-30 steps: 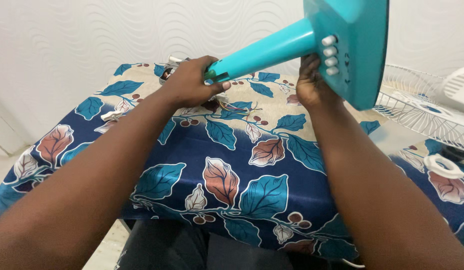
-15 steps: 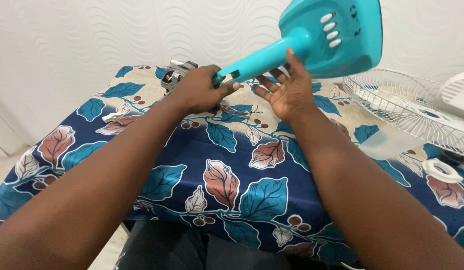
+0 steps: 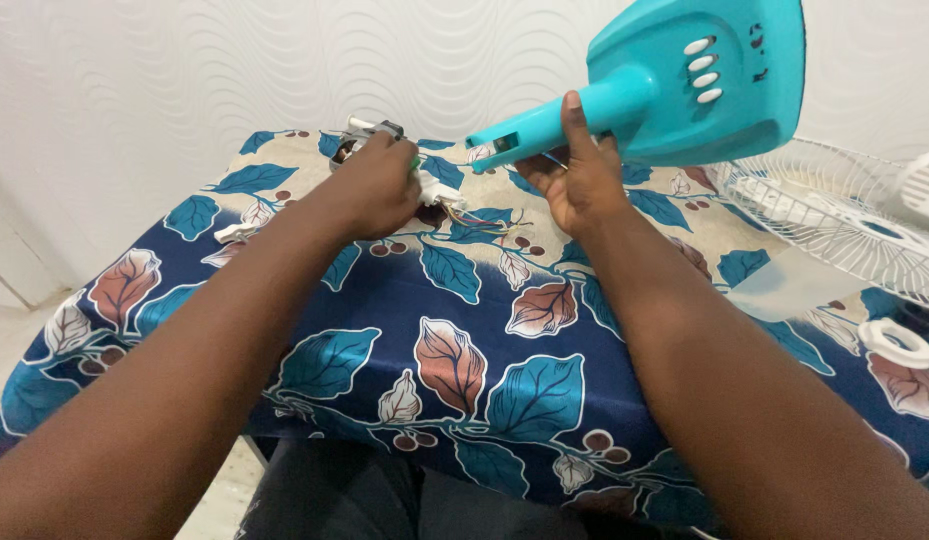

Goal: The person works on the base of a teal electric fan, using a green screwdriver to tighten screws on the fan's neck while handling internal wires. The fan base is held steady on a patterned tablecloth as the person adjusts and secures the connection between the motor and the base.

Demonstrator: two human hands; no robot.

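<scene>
A turquoise fan base with a hollow neck (image 3: 684,85) is held up over the table, tilted, its white push buttons facing me. My right hand (image 3: 579,175) grips the neck from below, thumb over the top. My left hand (image 3: 379,185) rests on the leaf-patterned tablecloth (image 3: 454,330), fingers closed on a small white connector part (image 3: 439,192) with thin coloured wires (image 3: 489,220) trailing right toward the neck's open end. A grey metal motor piece (image 3: 369,135) lies just beyond the left hand.
A white wire fan guard (image 3: 834,225) lies at the right of the table, with a white plastic ring (image 3: 899,343) nearer me. A small white part (image 3: 234,232) sits at the left. A textured white wall is behind.
My left hand let go of the fan neck and dropped to the white connector on the cloth. My right hand shifted from the base to gripping the neck, and the base rose.
</scene>
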